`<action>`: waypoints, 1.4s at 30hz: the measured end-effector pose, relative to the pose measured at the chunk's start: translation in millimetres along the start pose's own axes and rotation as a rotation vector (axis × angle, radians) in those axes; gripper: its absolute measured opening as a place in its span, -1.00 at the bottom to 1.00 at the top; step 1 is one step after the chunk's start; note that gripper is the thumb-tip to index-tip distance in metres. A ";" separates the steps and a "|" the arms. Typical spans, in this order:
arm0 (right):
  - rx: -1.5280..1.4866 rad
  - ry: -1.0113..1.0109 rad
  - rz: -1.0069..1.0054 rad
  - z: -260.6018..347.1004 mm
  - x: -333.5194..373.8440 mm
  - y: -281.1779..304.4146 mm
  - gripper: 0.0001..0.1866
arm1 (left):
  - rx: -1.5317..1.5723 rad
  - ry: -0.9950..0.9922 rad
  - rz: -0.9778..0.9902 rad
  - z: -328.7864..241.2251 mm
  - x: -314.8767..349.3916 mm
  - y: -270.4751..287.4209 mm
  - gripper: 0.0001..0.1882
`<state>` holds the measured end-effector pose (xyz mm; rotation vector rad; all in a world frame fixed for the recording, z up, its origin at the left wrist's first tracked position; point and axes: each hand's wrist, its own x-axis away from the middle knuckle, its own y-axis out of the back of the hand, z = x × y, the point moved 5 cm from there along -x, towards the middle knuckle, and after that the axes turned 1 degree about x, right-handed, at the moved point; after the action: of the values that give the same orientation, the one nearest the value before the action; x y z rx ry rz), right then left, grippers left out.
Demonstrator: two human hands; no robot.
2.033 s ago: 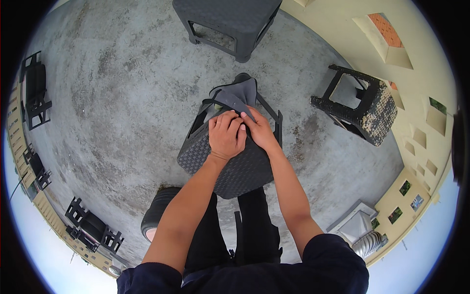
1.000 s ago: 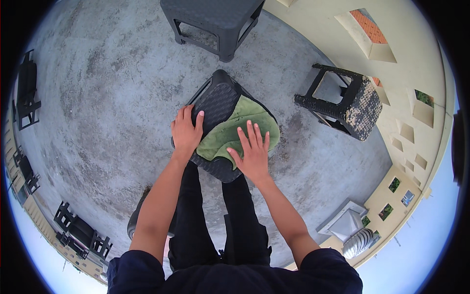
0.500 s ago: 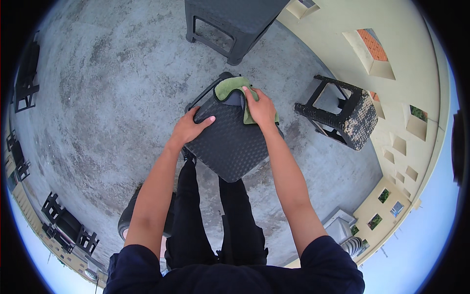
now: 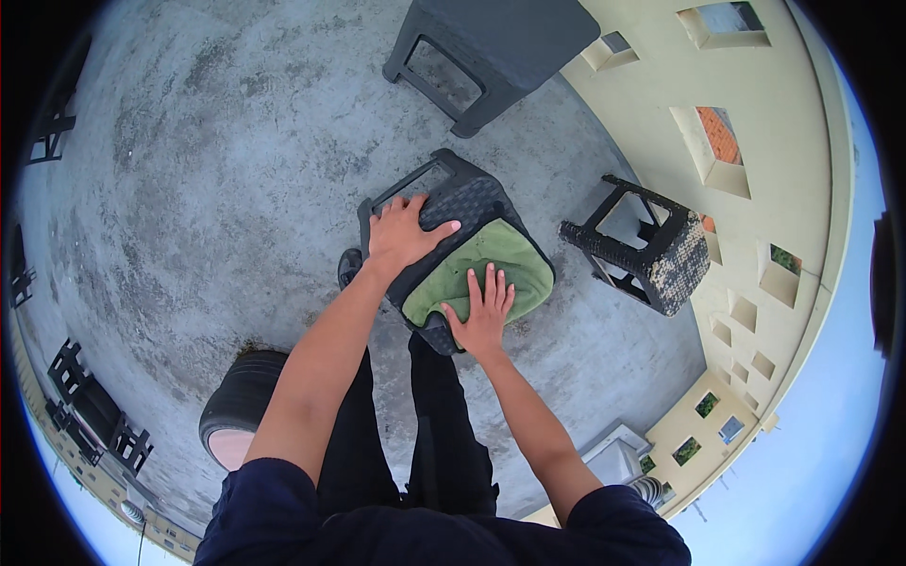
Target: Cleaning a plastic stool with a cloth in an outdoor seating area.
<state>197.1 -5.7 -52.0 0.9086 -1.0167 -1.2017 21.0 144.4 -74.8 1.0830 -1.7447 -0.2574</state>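
A dark plastic stool (image 4: 472, 200) with a textured seat stands in front of my legs, slightly tilted toward me. My left hand (image 4: 404, 238) grips its left edge, fingers over the rim and thumb stretched across the seat. Spread over the near right part of the seat lies a green cloth (image 4: 524, 274) with a dark border. On top of it my right hand (image 4: 483, 311) rests flat, fingers apart, pressing the cloth against the seat. The cloth hides much of the seat.
A larger dark stool (image 4: 500, 47) stands beyond, and a black stool with a worn, speckled seat (image 4: 679, 269) is at the right by the cream wall (image 4: 651, 90). A black round object with a pinkish top (image 4: 241, 406) sits left of my legs. More dark furniture (image 4: 99, 406) lines the left.
My right hand has slid the cloth from the far edge toward me and flattened it out. The stool looks turned and tilted. My left hand has shifted along the edge.
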 end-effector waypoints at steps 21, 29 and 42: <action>-0.165 -0.383 -0.114 -69.8 -55.3 15.9 -0.51 | 0.032 -0.123 -0.073 10.8 62.7 -35.2 -0.10; -0.170 -0.201 -0.074 -42.9 6.9 17.2 -0.45 | -0.113 -0.196 -0.036 5.9 141.9 -81.3 -0.21; 0.259 0.036 0.614 -16.4 -44.2 34.3 -0.50 | 0.022 -0.291 0.107 -29.3 153.8 -80.3 -0.30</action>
<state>219.9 43.3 -30.3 0.7301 -1.3187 -0.5455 77.8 -9.7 -11.7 1.0017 -2.0616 -0.3434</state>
